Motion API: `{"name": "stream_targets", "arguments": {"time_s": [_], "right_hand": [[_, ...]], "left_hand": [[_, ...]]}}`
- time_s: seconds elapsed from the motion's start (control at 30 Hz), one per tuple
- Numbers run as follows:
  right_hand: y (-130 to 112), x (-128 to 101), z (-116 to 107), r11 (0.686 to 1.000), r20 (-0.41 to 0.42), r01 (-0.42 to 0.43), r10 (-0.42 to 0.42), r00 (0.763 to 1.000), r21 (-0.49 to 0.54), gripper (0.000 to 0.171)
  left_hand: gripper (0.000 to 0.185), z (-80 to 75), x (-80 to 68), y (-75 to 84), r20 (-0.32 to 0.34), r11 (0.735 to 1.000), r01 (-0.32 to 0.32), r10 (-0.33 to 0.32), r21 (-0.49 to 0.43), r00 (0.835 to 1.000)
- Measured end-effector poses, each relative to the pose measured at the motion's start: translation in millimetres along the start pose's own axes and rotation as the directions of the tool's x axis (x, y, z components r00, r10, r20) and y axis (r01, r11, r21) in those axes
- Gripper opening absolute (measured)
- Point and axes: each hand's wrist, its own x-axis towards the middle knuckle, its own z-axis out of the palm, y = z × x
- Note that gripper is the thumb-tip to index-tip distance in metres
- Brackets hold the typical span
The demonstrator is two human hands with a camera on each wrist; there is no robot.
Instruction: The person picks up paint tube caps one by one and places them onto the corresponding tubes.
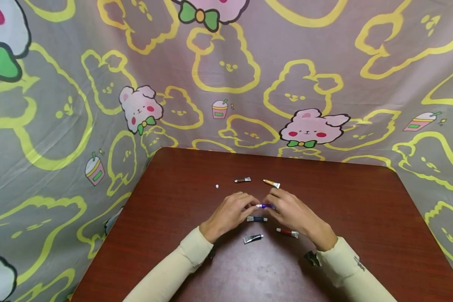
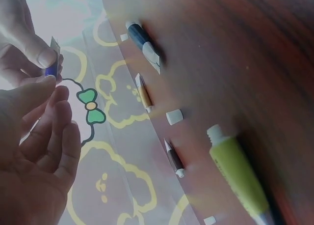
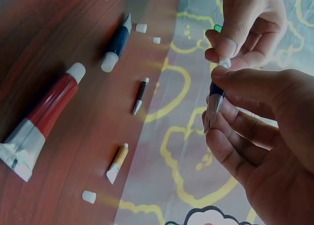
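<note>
Above the middle of the table [image 1: 362,235], a small blue tube [image 1: 265,206] is held level between both hands, its long axis running left to right; the left hand [image 1: 230,214] pinches the cap end, the right hand [image 1: 292,212] pinches the body.

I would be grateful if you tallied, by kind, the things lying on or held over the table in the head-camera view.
Small tubes: 6
Loose white caps: 1
Total: 7
</note>
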Motion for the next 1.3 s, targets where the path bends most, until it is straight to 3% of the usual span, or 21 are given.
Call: {"name": "stream_targets", "arguments": {"time_s": [0.13,0.37,0.53,0.67,0.83,0.97,1.3], "right_hand": [[-0.8,0.1,0.8,1.000,0.008,0.002,-0.002,1.000,0.010,0.019],[-3.0,-0.3,-0.5,1.000,0.036,-0.016,0.016,0.999,0.000,0.018],[-3.7,-0.9,-1.2,0.999,0.052,-0.036,0.036,0.998,-0.002,0.018],[-3.9,-0.8,-1.1,0.999,0.039,-0.041,0.041,0.998,-0.001,0.019],[-2.8,-0.6,0.0,0.999,0.011,-0.042,0.042,0.999,0.023,0.018],[-2.2,-0.7,-0.5,0.998,0.009,-0.048,0.047,0.999,0.048,0.016],[-2.5,-0.6,-3.2,0.997,0.016,-0.061,0.060,0.998,0.054,0.016]], "left_hand": [[0.012,1.1,-0.1,0.6,-0.019,1.000,-0.005,0.005,0.003,1.000],[0.009,3.4,-0.8,2.4,-0.048,0.997,0.019,-0.022,-0.069,0.999],[0.012,2.7,-0.8,4.1,-0.025,0.991,0.078,-0.081,-0.113,0.996],[0.013,2.2,-0.8,5.1,-0.016,0.978,0.121,-0.125,-0.167,0.992],[0.009,4.4,-0.8,4.3,-0.032,0.966,0.109,-0.120,-0.236,0.992],[0.008,4.9,-0.7,4.1,-0.053,0.961,0.099,-0.117,-0.258,0.992],[0.012,3.9,1.9,9.9,-0.057,0.945,0.170,-0.193,-0.281,0.980]]}}
